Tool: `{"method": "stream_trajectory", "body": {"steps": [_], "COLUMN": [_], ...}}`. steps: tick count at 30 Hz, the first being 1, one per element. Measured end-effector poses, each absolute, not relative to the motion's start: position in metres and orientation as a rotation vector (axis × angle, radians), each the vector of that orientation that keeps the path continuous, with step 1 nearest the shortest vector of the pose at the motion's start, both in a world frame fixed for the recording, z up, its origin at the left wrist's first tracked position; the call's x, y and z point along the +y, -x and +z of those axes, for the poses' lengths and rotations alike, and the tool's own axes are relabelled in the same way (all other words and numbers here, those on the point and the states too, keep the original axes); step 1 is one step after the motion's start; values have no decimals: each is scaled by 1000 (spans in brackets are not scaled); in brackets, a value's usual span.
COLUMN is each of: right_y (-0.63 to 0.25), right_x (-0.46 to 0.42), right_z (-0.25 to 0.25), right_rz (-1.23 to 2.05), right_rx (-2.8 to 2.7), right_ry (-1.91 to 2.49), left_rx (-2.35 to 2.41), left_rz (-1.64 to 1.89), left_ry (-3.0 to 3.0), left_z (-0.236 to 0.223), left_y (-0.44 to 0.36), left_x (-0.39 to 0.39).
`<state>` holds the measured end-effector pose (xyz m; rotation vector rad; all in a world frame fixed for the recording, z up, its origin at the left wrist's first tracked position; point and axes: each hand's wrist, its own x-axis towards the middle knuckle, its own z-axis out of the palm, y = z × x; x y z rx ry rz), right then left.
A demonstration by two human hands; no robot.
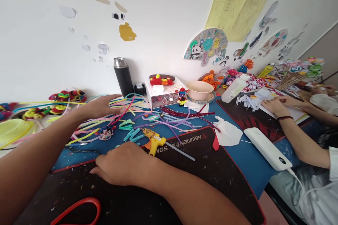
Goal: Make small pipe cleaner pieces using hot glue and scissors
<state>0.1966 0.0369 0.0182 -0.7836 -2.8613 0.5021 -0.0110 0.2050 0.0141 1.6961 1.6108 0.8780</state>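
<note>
Faces long, fuzzy pipe cleaners (127, 107) strewn on a blue tabletop (245, 167), short folded turquoise pieces (129, 134), and a yellow plastic glue gun (156, 143) at the edge of a dark mat (211, 175) (flecked all over), smooth translucent stick (181, 151) jutting behind. Reaches with the left hand (99, 107) over the pipe cleaners, fingers extended, parted. Curls the right hand (124, 164), knuckles up, beside the glue gun, angled in from lower right; cannot tell whether pinching anything.

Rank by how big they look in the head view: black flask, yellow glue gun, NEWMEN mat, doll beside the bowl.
1. NEWMEN mat
2. Black flask
3. Yellow glue gun, visible part only; partly hidden
4. Doll
</note>
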Motion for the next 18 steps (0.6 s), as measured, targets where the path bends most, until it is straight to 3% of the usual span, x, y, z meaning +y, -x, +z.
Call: {"method": "stream_trajectory", "body": {"steps": [8,18], "right_y": [-195,-194], "right_x": [35,34], "right_z": [18,9], "right_rz": [485,473], "right_rx": [-2905,-2887], "right_ry": [797,773], "left_rx": [1808,1863], "left_rz": [516,756], "left_ry": [-2029,-1944], "left_z": [-8,22], "left_y": [38,48], "left_x": [192,205]}}
